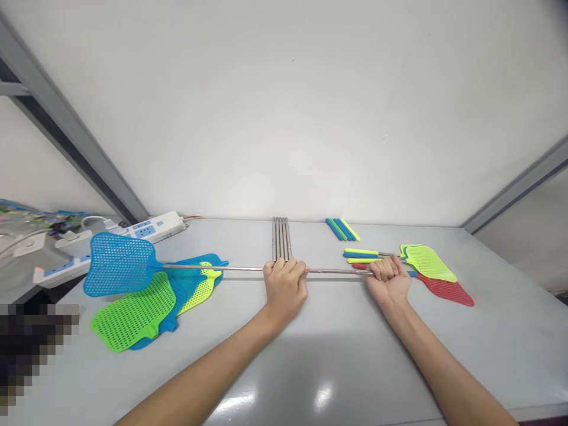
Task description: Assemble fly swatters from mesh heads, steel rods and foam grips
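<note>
Above the table (pixel 346 361), a blue mesh-headed swatter (pixel 119 266), its rod (pixel 239 268) silvery, tight in left hand (pixel 286 290) and right hand (pixel 391 283).

1. The one camera rides on the person's head, looking forward and down.
2. It faces the bench (pixel 328 343) and the wall (pixel 310 118) behind.
3. It sits near, above the left hand (pixel 286 287) and right hand (pixel 390 283).

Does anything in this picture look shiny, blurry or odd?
In the head view, two bright glare patches show on the grey table, near the bottom edge; in the same head view, the clutter at far left looks smeared, the raised blue swatter head looks fairly crisp, and coarse pixel blocks hide the lower-left corner.
</note>
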`<state>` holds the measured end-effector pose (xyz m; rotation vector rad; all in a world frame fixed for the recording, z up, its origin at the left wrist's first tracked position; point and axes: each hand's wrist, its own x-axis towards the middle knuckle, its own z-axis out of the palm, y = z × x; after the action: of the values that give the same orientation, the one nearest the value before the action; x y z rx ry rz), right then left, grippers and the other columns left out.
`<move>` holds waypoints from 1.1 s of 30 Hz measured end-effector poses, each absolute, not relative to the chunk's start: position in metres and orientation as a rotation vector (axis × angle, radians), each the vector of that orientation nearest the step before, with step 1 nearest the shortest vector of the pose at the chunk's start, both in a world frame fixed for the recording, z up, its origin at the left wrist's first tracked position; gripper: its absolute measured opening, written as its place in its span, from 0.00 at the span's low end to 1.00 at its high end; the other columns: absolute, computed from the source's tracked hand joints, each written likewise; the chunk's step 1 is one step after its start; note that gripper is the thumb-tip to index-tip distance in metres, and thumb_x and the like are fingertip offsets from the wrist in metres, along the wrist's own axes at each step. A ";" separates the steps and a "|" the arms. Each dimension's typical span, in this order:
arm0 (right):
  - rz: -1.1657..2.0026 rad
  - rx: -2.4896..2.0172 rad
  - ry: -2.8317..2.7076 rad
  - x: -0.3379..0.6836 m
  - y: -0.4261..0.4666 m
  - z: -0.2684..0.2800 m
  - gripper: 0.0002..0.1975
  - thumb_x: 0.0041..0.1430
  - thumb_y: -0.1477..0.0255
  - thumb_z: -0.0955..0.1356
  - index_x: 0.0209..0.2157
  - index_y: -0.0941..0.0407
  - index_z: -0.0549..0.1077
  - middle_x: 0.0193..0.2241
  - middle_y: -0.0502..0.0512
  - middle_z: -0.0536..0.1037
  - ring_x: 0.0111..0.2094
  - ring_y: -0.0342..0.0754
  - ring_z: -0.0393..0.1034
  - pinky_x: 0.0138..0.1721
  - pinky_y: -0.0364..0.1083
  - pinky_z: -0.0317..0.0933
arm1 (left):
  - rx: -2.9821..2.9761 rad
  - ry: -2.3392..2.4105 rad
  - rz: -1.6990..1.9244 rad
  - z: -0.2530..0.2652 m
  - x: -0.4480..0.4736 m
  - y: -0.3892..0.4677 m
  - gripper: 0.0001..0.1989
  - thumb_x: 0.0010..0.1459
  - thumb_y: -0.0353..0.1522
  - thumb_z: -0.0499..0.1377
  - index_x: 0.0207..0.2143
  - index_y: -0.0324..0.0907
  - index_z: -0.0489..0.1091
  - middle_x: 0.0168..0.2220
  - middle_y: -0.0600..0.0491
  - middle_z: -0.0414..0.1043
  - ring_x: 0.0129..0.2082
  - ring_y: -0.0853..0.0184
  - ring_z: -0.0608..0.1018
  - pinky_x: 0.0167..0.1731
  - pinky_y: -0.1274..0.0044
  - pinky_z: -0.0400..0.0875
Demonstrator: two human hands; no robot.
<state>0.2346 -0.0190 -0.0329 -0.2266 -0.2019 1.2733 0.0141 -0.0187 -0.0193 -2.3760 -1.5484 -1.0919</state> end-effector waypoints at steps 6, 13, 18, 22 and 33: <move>1.272 -0.240 -0.178 0.229 -0.020 -0.032 0.18 0.53 0.76 0.56 0.16 0.56 0.40 0.11 0.43 0.37 0.12 0.39 0.34 0.12 0.40 0.44 | -2.377 -1.567 -1.099 -0.019 0.014 -0.018 0.10 0.53 0.27 0.48 0.21 0.42 0.62 0.20 0.58 0.66 0.24 0.70 0.62 0.31 0.72 0.49; 1.272 -0.257 -0.120 0.223 -0.021 -0.028 0.18 0.53 0.76 0.56 0.17 0.56 0.39 0.11 0.43 0.37 0.12 0.39 0.33 0.12 0.40 0.42 | -2.378 -1.545 -1.109 -0.019 0.016 -0.020 0.10 0.53 0.27 0.48 0.20 0.42 0.62 0.19 0.58 0.66 0.24 0.71 0.62 0.30 0.72 0.48; 1.279 -0.252 -0.133 0.222 -0.021 -0.028 0.19 0.53 0.76 0.57 0.16 0.56 0.39 0.11 0.43 0.37 0.12 0.39 0.34 0.12 0.40 0.42 | -2.384 -1.537 -1.109 -0.019 0.017 -0.020 0.10 0.53 0.26 0.48 0.20 0.42 0.61 0.19 0.58 0.66 0.24 0.70 0.62 0.31 0.72 0.48; 1.287 -0.250 -0.144 0.220 -0.022 -0.029 0.19 0.53 0.76 0.57 0.16 0.56 0.39 0.11 0.43 0.37 0.12 0.39 0.34 0.12 0.40 0.43 | -2.382 -1.539 -1.106 -0.019 0.017 -0.021 0.10 0.53 0.27 0.49 0.20 0.42 0.61 0.20 0.58 0.66 0.24 0.70 0.63 0.31 0.72 0.48; 1.308 -0.280 -0.157 0.222 -0.019 -0.028 0.18 0.53 0.76 0.57 0.16 0.56 0.40 0.11 0.42 0.38 0.12 0.39 0.35 0.12 0.40 0.43 | -2.396 -1.492 -1.076 -0.021 0.019 -0.019 0.11 0.54 0.28 0.48 0.21 0.43 0.63 0.20 0.57 0.66 0.24 0.70 0.63 0.31 0.72 0.48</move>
<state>0.2224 -0.0190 -0.0282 -0.2796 -0.1568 1.3078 0.0188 -0.0191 -0.0213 -2.3960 -1.4921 -1.0756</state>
